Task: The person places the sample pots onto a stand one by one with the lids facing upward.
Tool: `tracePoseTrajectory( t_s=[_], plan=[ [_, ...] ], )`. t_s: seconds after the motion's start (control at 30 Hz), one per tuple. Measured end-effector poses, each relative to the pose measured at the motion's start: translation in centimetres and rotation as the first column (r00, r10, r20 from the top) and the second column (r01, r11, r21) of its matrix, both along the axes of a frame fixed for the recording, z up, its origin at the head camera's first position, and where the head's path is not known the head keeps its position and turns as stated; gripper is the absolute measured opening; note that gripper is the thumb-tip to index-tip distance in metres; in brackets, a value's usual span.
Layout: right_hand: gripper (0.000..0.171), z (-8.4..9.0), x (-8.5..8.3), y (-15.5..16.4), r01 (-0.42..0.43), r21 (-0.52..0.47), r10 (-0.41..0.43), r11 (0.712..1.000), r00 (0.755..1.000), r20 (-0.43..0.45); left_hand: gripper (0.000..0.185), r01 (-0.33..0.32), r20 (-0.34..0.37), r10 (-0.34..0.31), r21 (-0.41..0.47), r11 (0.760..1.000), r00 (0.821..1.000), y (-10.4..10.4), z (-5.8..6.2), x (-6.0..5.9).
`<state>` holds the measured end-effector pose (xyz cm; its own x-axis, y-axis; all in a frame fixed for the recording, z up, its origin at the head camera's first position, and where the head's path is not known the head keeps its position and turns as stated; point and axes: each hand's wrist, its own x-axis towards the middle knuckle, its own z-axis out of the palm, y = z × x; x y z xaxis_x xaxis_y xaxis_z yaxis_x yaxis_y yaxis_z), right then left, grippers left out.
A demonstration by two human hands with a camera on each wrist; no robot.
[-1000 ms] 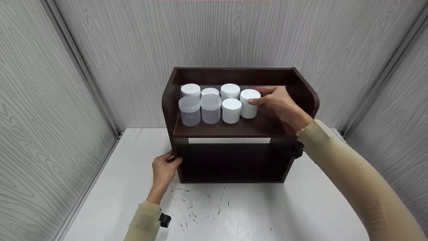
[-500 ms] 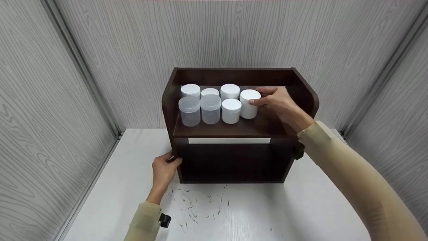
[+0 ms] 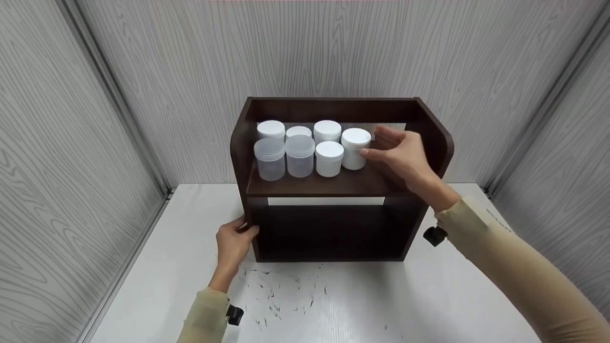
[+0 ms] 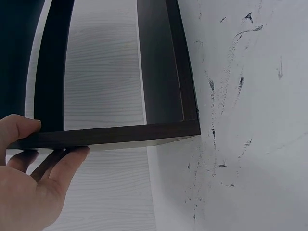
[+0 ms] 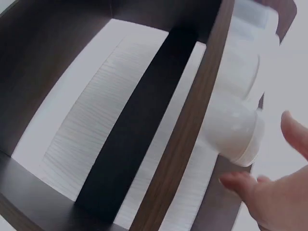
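Observation:
A dark brown shelf unit (image 3: pixel 333 188) stands on a white table (image 3: pixel 381 305). Its upper shelf holds several lidded jars. The rightmost, a white jar (image 3: pixel 355 147), stands upright at the front. My right hand (image 3: pixel 374 142) hovers just right of it with fingers spread and relaxed, the thumb tip close beside the jar's side. In the right wrist view the same white jar (image 5: pixel 231 130) sits on the shelf board, a small gap from my right hand (image 5: pixel 269 161). My left hand (image 3: pixel 245 226) grips the unit's left side panel (image 4: pixel 120 135) low down, thumb in front, fingers behind.
Left of the white jar stand a shorter white jar (image 3: pixel 329 157), two translucent jars (image 3: pixel 300 153) and three white-lidded ones behind. The lower compartment (image 3: pixel 329 233) is dark. Grey wood-grain walls enclose the table on three sides. Dark scuff marks (image 3: pixel 286 286) dot the tabletop.
My right hand has let go of the rightmost white jar's lid and drawn back a little to the right and down, fingers opening. The jar stays put. The left hand has not moved.

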<state>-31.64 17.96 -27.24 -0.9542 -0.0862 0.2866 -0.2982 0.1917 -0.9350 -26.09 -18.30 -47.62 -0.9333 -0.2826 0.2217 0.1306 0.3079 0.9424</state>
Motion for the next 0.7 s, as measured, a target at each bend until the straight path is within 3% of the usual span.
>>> tracePoseTrajectory(
  t_s=[0.2,0.4,0.53,0.7],
  plan=[
    [0.075,-1.2,4.4,0.1,0.011,-0.019,-0.014,1.0,0.992,-0.125,0.047,0.015,0.013,-0.015,-0.018,1.0,1.0,0.1,0.1,0.2],
    [0.058,-4.1,8.9,0.9,-0.059,-0.03,0.05,0.998,0.968,-0.247,0.044,0.038,-0.008,-0.038,-0.043,0.998,0.999,-0.1,0.1,1.1],
    [0.047,-6.5,11.0,2.2,-0.078,0.077,0.098,0.994,0.948,-0.302,0.043,0.074,-0.023,-0.076,-0.074,0.994,0.997,-0.7,0.1,1.6],
    [0.034,-9.7,12.0,4.9,-0.057,0.245,0.148,0.968,0.916,-0.374,0.039,0.087,-0.034,-0.093,-0.138,0.987,0.995,-2.0,-0.2,2.2]
  ],
)
